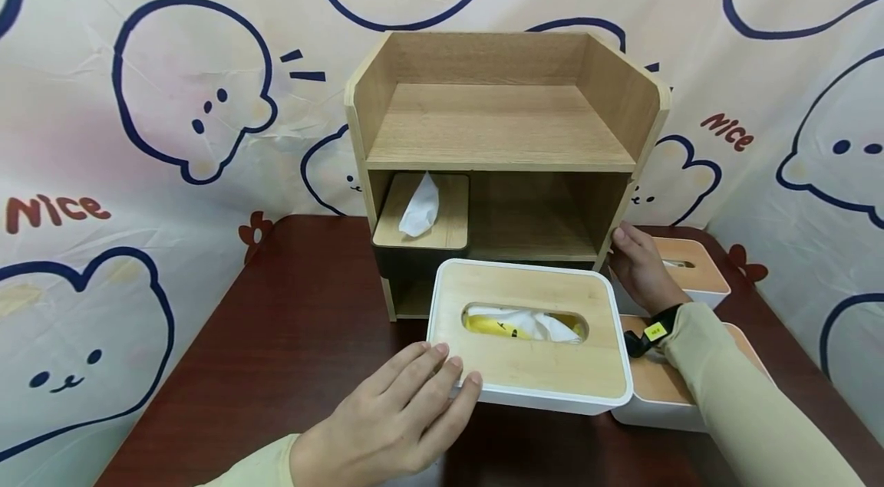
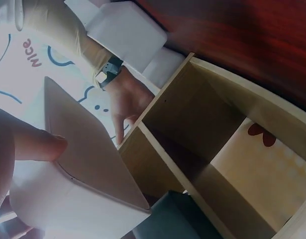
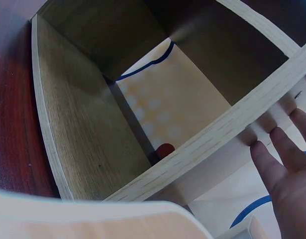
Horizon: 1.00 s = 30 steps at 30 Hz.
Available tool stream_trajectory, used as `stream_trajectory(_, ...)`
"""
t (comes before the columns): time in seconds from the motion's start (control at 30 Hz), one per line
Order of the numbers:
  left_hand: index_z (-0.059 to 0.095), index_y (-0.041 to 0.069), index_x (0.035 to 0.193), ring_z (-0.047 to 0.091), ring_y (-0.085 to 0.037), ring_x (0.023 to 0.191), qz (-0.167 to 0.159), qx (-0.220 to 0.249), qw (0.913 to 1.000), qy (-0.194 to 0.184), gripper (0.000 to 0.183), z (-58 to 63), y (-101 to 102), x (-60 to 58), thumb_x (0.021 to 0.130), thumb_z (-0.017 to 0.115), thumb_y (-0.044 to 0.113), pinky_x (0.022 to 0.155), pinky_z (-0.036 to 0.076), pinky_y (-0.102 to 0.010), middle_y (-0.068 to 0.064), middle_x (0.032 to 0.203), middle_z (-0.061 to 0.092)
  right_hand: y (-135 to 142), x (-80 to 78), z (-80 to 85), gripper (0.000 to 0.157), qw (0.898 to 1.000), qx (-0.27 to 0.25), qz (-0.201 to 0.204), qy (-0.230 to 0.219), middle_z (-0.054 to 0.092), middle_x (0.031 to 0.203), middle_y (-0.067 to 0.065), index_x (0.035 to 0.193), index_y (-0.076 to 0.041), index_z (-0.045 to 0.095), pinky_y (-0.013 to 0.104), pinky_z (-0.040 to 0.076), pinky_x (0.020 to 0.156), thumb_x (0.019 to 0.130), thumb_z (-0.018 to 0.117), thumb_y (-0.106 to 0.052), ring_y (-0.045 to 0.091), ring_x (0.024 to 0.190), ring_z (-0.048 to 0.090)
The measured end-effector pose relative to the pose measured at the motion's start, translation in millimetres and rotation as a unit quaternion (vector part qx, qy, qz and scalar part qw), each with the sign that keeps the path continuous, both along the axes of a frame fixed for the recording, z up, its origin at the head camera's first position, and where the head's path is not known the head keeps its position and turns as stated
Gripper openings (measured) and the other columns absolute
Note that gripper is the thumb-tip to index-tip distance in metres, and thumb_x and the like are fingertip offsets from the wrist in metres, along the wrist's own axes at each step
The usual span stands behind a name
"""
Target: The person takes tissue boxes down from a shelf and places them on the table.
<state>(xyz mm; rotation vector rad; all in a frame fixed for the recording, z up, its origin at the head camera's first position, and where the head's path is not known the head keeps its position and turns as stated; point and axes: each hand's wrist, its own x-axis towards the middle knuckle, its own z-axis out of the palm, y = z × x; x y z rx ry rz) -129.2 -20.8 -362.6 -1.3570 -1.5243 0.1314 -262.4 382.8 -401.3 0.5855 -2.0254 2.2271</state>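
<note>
My left hand (image 1: 394, 414) grips the near left corner of a white tissue box (image 1: 532, 372) with a wooden lid, fingers over the lid. In the left wrist view its thumb (image 2: 36, 143) presses the box's underside (image 2: 88, 139). Tissue and yellow packaging show through the lid's oval slot. The box is held up, tilted, in front of a wooden shelf unit (image 1: 500, 126). Against the outside of the unit's right panel rest the fingertips of my right hand (image 1: 642, 268), fingers nearly straight (image 3: 264, 162). A dark tissue box (image 1: 449, 230) with a wooden top occupies the middle level's left side.
Two more white tissue boxes with wooden lids stand to the right, one nearer box (image 1: 673, 410) under my right forearm and one farther box (image 1: 697, 264) beside the unit. The dark red table (image 1: 297, 333) meets a cartoon-printed cloth (image 1: 207, 234) behind and at the sides.
</note>
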Motion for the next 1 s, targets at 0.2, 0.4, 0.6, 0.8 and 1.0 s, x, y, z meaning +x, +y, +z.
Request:
stream_trajectory(0.2, 0.064, 0.003, 0.112, 0.066, -0.025, 0.092, 0.012, -0.011, 0.9994, -0.032, 0.025, 7.5, 1.1, 4.9, 0.099, 0.042, 0.002, 0.084, 0.053, -0.036, -0.011, 0.1, 0.066, -0.2, -0.3, -0.5, 0.051, 1.0, -0.002, -0.003, 0.0, 0.03, 0.151, 0.01, 0.154, -0.011, 0.032, 0.025, 0.039, 0.098, 0.106, 0.041, -0.029, 0.024, 0.131, 0.034)
stream_trajectory(0.4, 0.065, 0.003, 0.11, 0.066, -0.024, 0.09, 0.013, -0.011, 0.9994, -0.031, 0.027, 9.1, 2.6, 4.8, 0.098, 0.041, -0.001, 0.083, 0.053, -0.035, -0.01, 0.097, 0.066, -1.5, 0.3, -0.3, 0.052, 1.0, -0.003, -0.01, -0.002, 0.031, 0.15, 0.01, 0.153, -0.011, 0.032, 0.025, 0.039, 0.097, 0.106, 0.042, -0.029, 0.024, 0.131, 0.035)
stream_trajectory(0.6, 0.064, 0.003, 0.115, 0.065, -0.027, 0.095, 0.019, -0.016, 0.9989, -0.04, 0.027, -16.5, 2.2, -3.3, 0.099, 0.043, 0.002, 0.086, 0.052, -0.038, -0.012, 0.102, 0.066, -1.6, -0.3, -1.2, 0.05, 1.0, -0.011, -0.011, 0.004, 0.033, 0.149, 0.009, 0.152, -0.01, 0.036, 0.025, 0.041, 0.097, 0.106, 0.043, -0.028, 0.024, 0.129, 0.038)
stream_trajectory(0.8, 0.064, 0.001, 0.117, 0.064, -0.029, 0.096, 0.015, -0.021, 0.9992, -0.031, 0.026, -30.3, 2.1, -8.2, 0.098, 0.047, 0.004, 0.088, 0.051, -0.04, -0.014, 0.104, 0.066, -1.2, -1.2, -2.2, 0.048, 1.0, -0.017, -0.01, 0.012, 0.036, 0.146, 0.008, 0.15, -0.01, 0.039, 0.026, 0.041, 0.097, 0.106, 0.042, -0.027, 0.022, 0.127, 0.04)
stream_trajectory(1.0, 0.064, 0.001, 0.117, 0.064, -0.029, 0.096, 0.015, -0.024, 0.999, -0.034, 0.027, -34.9, 3.7, -10.5, 0.097, 0.046, 0.003, 0.088, 0.051, -0.04, -0.014, 0.105, 0.065, -1.5, -1.7, -3.1, 0.05, 1.0, -0.011, -0.016, 0.011, 0.037, 0.146, 0.008, 0.151, -0.009, 0.036, 0.025, 0.04, 0.097, 0.106, 0.043, -0.028, 0.023, 0.128, 0.04)
